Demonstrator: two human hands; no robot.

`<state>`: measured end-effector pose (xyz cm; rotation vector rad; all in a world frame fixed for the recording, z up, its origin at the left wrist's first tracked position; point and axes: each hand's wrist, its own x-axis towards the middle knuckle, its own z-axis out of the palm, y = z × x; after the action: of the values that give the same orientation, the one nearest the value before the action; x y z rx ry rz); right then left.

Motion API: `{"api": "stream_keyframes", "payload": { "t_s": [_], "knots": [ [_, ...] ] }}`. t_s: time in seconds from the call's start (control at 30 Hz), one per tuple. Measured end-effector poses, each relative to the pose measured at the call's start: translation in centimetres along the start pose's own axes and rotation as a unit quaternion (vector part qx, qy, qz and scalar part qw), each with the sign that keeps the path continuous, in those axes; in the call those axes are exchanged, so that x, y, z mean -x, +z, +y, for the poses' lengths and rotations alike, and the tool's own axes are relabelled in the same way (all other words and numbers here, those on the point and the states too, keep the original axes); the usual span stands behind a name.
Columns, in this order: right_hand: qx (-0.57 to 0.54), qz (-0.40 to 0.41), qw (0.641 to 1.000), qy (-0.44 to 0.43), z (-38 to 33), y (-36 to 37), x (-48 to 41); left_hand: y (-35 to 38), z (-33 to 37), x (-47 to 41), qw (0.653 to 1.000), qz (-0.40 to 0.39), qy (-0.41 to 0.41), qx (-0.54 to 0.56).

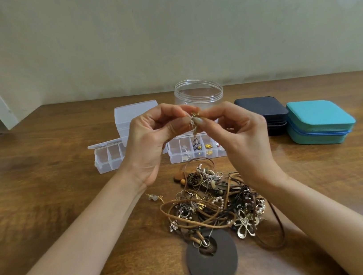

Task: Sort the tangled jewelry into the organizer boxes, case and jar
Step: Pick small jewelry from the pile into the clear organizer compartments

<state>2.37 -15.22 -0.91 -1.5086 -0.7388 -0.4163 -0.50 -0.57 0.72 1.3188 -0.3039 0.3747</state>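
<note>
Both hands are up above the middle of the tabletop, and they meet in the air. The left hand pinches one small piece of jewelry with its thumb and first finger. The right hand pinches the same piece from the other side with its fingertips. The little piece looks gold and silver, and a tiny bit of it hangs down between the two hands. It is too small to tell what kind of piece it is.

Under the hands, near the front edge of the tabletop, lies the tangled pile of jewelry. It has brown cords, thin chains, beads and shiny charms all mixed up. A big dark round pendant with a hole in it lies at the front of the pile. A small earring lies by itself just to the left of the pile.

Behind the pile sit two clear organizer boxes with open lids. The left box looks empty in the parts that show. The right box already has a few small pieces in its little spaces. A third clear box stands behind them, partly hidden by the left hand. The clear jar has no lid on and stands near the back edge. Toward the right edge are a dark case and a teal case, both closed and side by side.
</note>
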Motion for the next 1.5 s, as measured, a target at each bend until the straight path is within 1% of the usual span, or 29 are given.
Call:
{"api": "stream_keyframes", "payload": {
  "t_s": [0.23, 0.57, 0.7, 1.03, 1.2, 1.3, 1.4, 1.47, 1.5],
  "knots": [
    [-0.01, -0.006, 1.0, -0.009, 0.1, 0.0, 0.0, 0.0, 0.1, 0.0, 1.0, -0.015, -0.017, 0.019],
    [0.003, -0.021, 0.999, -0.03, 0.4, -0.1, 0.2, -0.1, -0.1, 0.0, 1.0, -0.009, -0.003, 0.013],
    [0.013, -0.014, 0.999, -0.032, 0.6, 0.0, 0.3, -0.1, -0.4, 0.0, 1.0, -0.001, 0.0, 0.014],
    [0.102, -0.018, 0.99, -0.1, 0.6, 0.1, 0.3, 0.1, -0.7, 0.1, 1.0, 0.017, -0.001, 0.02],
    [0.063, -0.009, 0.996, -0.065, 0.5, 0.3, 0.3, 0.0, -0.5, -0.1, 1.0, 0.007, 0.005, 0.029],
    [0.046, -0.029, 0.998, -0.026, 0.5, 0.1, 0.0, 0.0, -0.5, -0.2, 1.0, 0.011, -0.004, 0.016],
    [0.027, -0.07, 0.996, 0.054, 0.2, -0.5, -0.7, -0.5, -0.4, -0.6, 0.999, 0.041, -0.013, -0.009],
    [0.0, -0.047, 0.991, 0.122, 0.3, -1.3, -1.4, -1.1, -0.4, -0.9, 0.997, 0.059, -0.005, -0.059],
    [-0.026, -0.024, 0.987, 0.157, 0.5, -1.7, -1.8, -1.3, -0.5, -1.2, 0.991, 0.062, 0.002, -0.115]
  ]
}}
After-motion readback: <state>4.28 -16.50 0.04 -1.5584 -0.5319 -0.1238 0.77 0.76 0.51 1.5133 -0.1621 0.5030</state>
